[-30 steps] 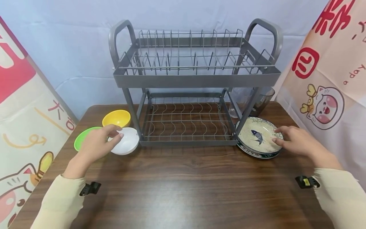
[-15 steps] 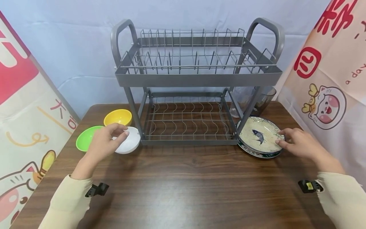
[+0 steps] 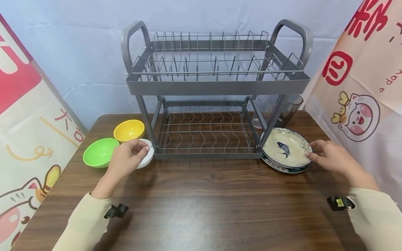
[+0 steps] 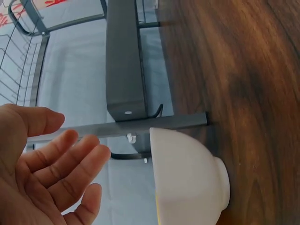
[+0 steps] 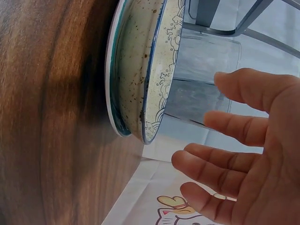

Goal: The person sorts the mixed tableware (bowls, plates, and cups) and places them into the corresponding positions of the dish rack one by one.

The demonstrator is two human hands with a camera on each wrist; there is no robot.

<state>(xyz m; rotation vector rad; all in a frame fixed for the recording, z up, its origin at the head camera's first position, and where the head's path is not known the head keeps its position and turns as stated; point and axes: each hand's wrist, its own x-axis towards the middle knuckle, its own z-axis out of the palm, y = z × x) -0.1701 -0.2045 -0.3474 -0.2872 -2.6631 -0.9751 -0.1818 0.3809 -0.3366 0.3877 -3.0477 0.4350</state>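
"Brown wood-grained table, pale blue cloth hanging behind it. What has the left hand got?"

"Nothing. Its fingers are loosely bent, with the thumb well apart from them. The left wrist view shows a gap between the fingertips and the white bowl, which sits upright on the table, near the front left post of the rack."

"And the right hand?"

"Holding nothing either. Fingers relaxed and parted, just beside the rim of the fish plate; the right wrist view shows them apart from it."

"What's that plate resting on?"

"On a teal-rimmed plate. They lie stacked near the rack's front right corner."

"Anything around the white bowl?"

"A green bowl to its left and a yellow bowl behind, both mouth up. The hand hides too much for me to tell whether they touch it."

"Farther out?"

"A grey two-tier dish rack between the bowls and the plates: upright wire slots above, wavy wires below. Behind the plates stand a clear glass and a smoky glass, partly hidden by a rack post."

"And at the edges?"

"Cream sleeves, a black device at each cuff, and cartoon-printed hangings on either side."
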